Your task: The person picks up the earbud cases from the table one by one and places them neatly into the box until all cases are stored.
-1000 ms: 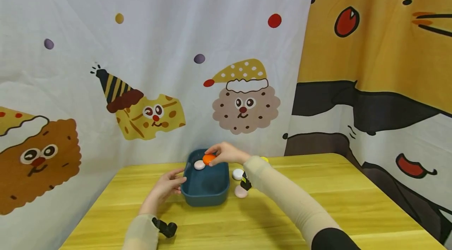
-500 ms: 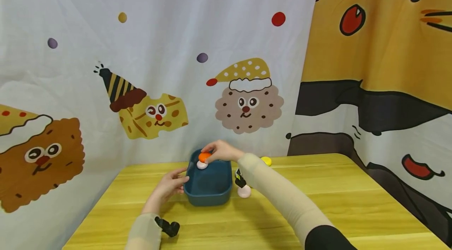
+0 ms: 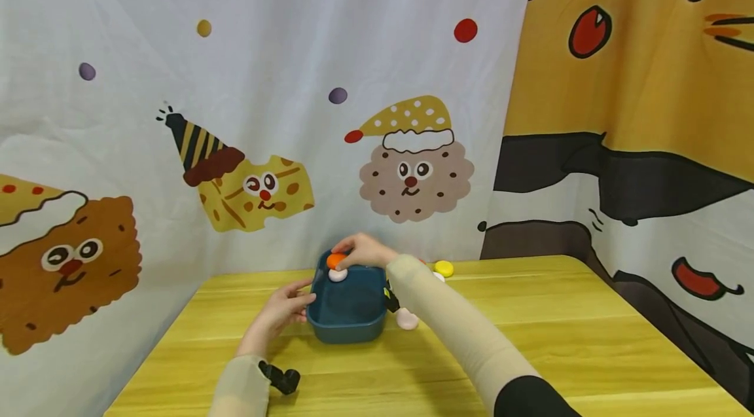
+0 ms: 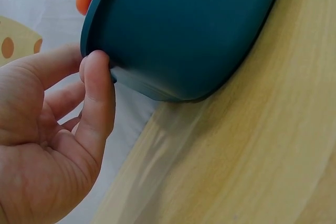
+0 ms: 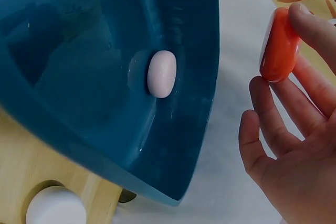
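Observation:
In the head view, a dark blue-green container (image 3: 347, 334) stands on the table, with one pale pink rounded piece (image 3: 338, 275) inside. At its left wall, my left hand (image 3: 283, 308) holds the rim between thumb and fingers, as the left wrist view (image 4: 58, 124) shows closer. My right hand (image 3: 365, 251) pinches a shiny orange disc-like piece (image 3: 336, 261) by its edges above the container's far left corner. In the right wrist view, the orange piece (image 5: 282, 45) is clear of the wall, with thumb and fingertips on it.
Right of the container, another pale pink piece (image 3: 406, 319) lies on the wooden table (image 3: 530, 332). Further back are a yellow piece (image 3: 444, 268) and a white one (image 3: 438, 277), the latter partly behind my right sleeve. A printed cloth (image 3: 271, 63) hangs behind the table.
My right hand has moved left with the orange piece, towards the container's far left corner. The head view has shifted slightly. My left hand stays at the container's left wall.

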A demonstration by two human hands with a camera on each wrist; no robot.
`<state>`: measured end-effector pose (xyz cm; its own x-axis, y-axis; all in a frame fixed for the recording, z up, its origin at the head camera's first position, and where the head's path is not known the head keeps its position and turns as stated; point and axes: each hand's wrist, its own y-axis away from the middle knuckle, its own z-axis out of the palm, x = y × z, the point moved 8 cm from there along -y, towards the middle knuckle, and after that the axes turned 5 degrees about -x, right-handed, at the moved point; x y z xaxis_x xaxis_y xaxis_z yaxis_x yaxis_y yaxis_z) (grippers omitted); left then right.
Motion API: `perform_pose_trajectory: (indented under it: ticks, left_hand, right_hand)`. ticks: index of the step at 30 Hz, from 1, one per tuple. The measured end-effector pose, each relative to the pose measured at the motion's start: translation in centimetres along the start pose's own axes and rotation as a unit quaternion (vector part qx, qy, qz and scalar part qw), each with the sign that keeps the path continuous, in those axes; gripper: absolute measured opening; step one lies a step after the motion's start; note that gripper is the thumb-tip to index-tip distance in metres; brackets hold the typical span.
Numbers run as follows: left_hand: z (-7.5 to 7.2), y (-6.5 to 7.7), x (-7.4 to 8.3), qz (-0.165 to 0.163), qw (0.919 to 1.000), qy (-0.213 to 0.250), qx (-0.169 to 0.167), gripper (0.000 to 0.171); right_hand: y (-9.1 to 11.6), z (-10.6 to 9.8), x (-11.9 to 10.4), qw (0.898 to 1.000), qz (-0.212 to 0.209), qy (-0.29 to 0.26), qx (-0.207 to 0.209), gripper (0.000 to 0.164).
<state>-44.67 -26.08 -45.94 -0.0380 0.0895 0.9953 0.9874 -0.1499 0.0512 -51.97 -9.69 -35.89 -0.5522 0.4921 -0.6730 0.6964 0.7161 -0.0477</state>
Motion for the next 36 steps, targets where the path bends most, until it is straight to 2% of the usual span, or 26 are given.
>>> perform_pose_trajectory:
  ticks: [8, 19, 28, 36]
  left_hand:
    - [0.3, 0.1, 0.3, 0.007, 1.0000, -0.001, -0.001, 0.054]
    - [1.0, 0.0, -0.1, 0.013, 0.9997, 0.005, -0.021, 0.057]
    - [0.4, 0.1, 0.1, 0.009, 0.9997, 0.017, -0.016, 0.059]
    - [0.2, 0.1, 0.2, 0.010, 0.9997, 0.013, -0.015, 0.056]
  right_hand:
    - [-0.5, -0.1, 0.6, 1.000, 0.007, -0.006, 0.010, 0.045]
    - [-0.9, 0.3, 1.3, 0.999, 0.030, -0.026, 0.026, 0.040]
    - [-1.4, 0.7, 1.5, 0.995, 0.061, -0.056, 0.057, 0.039]
    - [-1.7, 1.2, 2.6, 0.993, 0.086, -0.054, 0.068, 0.040]
